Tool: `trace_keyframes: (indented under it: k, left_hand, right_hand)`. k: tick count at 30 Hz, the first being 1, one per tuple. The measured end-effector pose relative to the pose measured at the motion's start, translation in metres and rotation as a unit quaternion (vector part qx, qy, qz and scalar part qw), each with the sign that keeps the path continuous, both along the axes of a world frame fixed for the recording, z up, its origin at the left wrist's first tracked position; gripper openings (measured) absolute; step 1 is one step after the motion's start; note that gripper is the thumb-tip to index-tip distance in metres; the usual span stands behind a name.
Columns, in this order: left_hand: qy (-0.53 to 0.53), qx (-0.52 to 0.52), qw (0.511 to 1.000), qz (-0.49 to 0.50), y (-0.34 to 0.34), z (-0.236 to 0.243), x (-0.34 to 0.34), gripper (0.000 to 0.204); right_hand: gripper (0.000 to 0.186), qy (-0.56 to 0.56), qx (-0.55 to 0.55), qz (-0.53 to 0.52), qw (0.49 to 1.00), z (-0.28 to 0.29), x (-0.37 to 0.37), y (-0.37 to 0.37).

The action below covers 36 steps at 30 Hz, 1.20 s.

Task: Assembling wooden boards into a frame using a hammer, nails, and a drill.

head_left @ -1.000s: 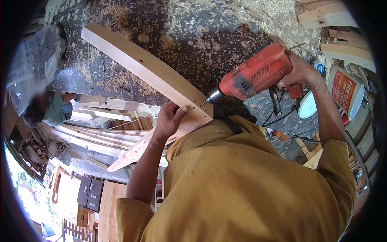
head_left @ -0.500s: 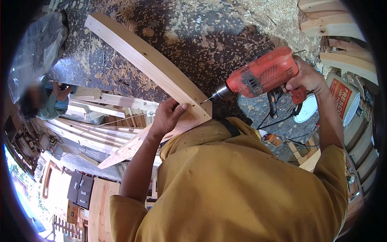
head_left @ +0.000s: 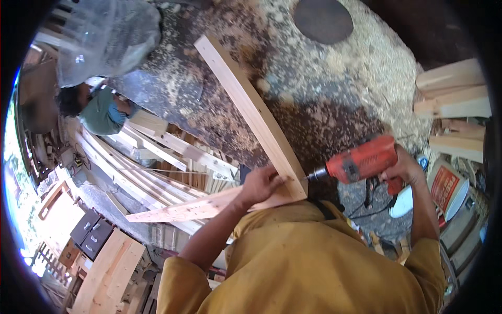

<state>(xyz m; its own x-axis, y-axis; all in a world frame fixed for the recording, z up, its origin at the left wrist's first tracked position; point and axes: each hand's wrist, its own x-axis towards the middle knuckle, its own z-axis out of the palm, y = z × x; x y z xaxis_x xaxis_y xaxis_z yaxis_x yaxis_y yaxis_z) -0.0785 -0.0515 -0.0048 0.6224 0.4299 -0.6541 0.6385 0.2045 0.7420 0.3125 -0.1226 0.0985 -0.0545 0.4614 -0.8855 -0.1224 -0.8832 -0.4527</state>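
Sawdust floor [head_left: 334, 78], left hand [head_left: 261, 184] pressing plank [head_left: 246, 104], right hand [head_left: 402, 166] gripping drill [head_left: 361, 159]

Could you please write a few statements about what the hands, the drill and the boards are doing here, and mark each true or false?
1. The right hand grips a red power drill. True.
2. The drill's tip points at the end of the long pale board. True.
3. The left hand rests in the person's lap. False: it presses on the boards at the joint.
4. The drill is blue. False: it is red.
5. Sawdust covers the ground beyond the board. True.
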Motion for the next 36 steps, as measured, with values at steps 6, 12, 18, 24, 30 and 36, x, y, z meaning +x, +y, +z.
trace_keyframes:
  k: [6,12,18,24,30,36]
  left_hand:
    - [-0.047,0.07,0.996,0.036,-0.009,-0.008,-0.002,0.038]
    - [-0.054,-0.029,0.994,0.087,-0.001,-0.001,-0.008,0.032]
    - [-0.062,-0.058,0.995,0.062,0.003,0.006,0.001,0.038]
    - [-0.104,-0.081,0.988,0.082,0.003,0.011,0.002,0.04]
    - [-0.084,-0.086,0.991,0.053,0.009,0.013,0.003,0.038]
    - [-0.051,-0.061,0.996,0.048,0.004,0.007,0.001,0.037]
  right_hand:
    - [0.079,0.0,0.05,0.005,0.999,-0.013,-0.001,0.0]
    - [0.072,0.014,0.006,0.067,0.998,-0.011,0.002,-0.004]
    - [0.068,0.014,0.045,0.037,0.998,-0.005,-0.004,-0.001]
    - [0.058,0.039,0.063,0.082,0.994,-0.01,0.011,-0.004]
    - [0.055,0.03,0.04,0.075,0.996,-0.005,0.015,-0.003]
    - [0.054,0.015,0.045,0.094,0.994,-0.016,0.008,-0.006]
